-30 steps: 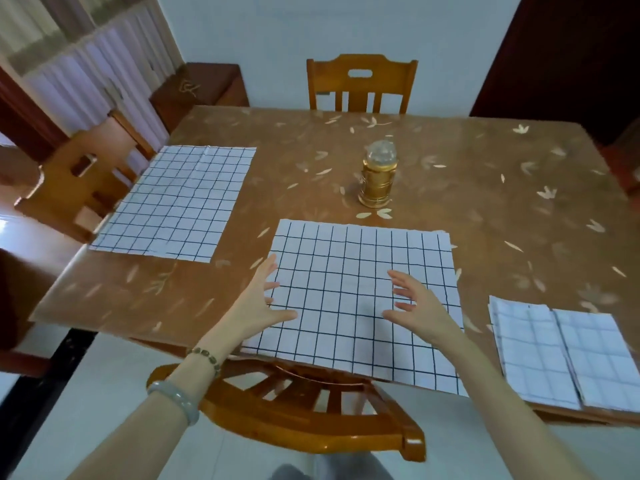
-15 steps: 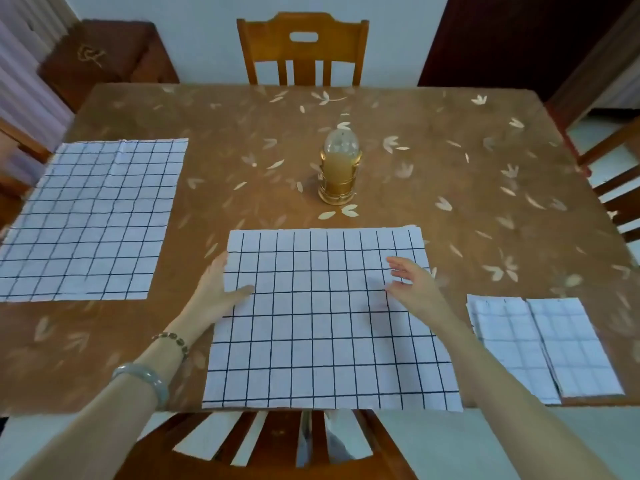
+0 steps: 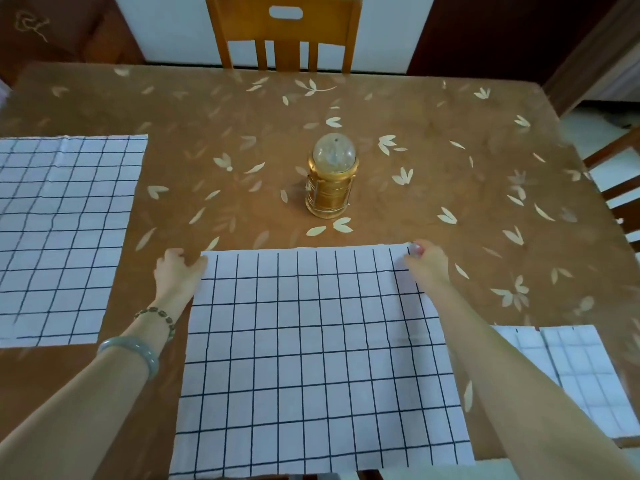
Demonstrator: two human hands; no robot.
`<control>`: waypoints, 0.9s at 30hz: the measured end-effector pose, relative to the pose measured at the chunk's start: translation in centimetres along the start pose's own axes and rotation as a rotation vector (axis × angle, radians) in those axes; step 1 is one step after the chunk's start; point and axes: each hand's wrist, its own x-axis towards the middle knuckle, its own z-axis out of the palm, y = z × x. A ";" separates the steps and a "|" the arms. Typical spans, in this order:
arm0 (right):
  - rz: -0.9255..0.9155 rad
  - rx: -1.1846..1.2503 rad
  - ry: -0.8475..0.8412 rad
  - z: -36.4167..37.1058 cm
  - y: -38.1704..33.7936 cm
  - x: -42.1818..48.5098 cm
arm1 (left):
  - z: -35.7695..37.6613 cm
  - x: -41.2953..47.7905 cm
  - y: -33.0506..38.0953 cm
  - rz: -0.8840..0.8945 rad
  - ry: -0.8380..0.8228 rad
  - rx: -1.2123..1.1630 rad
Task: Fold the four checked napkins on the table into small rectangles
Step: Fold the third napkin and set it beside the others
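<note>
Our left hand (image 3: 178,271) and right hand (image 3: 427,265) each pinch a far corner of the middle napkin (image 3: 311,358), fingers curled at the cloth edge. This napkin lies flat and unfolded on the surface (image 3: 450,202), its near edge overhanging the front rim. A second unfolded napkin (image 3: 62,237) lies well apart at left. Two folded napkins (image 3: 581,372) sit side by side at right, partly behind our right forearm. A gold lantern (image 3: 331,180) stands just beyond the middle napkin.
</note>
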 end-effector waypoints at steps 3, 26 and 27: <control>-0.005 -0.003 -0.019 0.6 0.2 0.7 | 0.2 -1.1 1.8 -0.005 0.007 -0.054; -0.321 -0.370 -0.117 -0.9 -3.5 1.5 | -5.2 0.2 3.7 0.236 -0.032 0.027; -0.327 -0.359 -0.091 -1.0 -3.9 1.5 | -5.7 0.5 3.7 0.233 -0.042 -0.019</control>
